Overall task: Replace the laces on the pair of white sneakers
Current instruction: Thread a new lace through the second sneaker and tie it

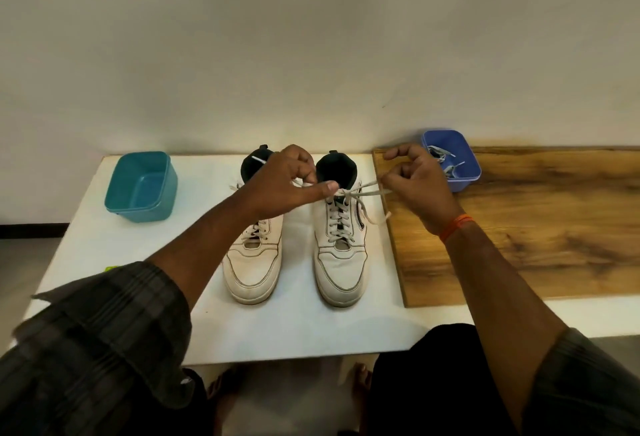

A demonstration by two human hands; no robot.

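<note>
Sneakers are sitting side by side on the white table; your left hand and right hand are each pinching the right sneaker's lace at its far end.

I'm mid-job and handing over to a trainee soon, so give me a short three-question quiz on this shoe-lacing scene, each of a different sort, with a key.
1. True or false: both hands are working the lace of the right-hand sneaker.
2. Multiple choice: where do the spare laces lie? A) in the teal tub B) in the blue tub C) on the wooden board
3. Fill in: the sneakers stand on the ___ table.

Key:
1. True: the left hand and the right hand each pinch the lace near the sneaker's top.
2. B
3. white
</note>
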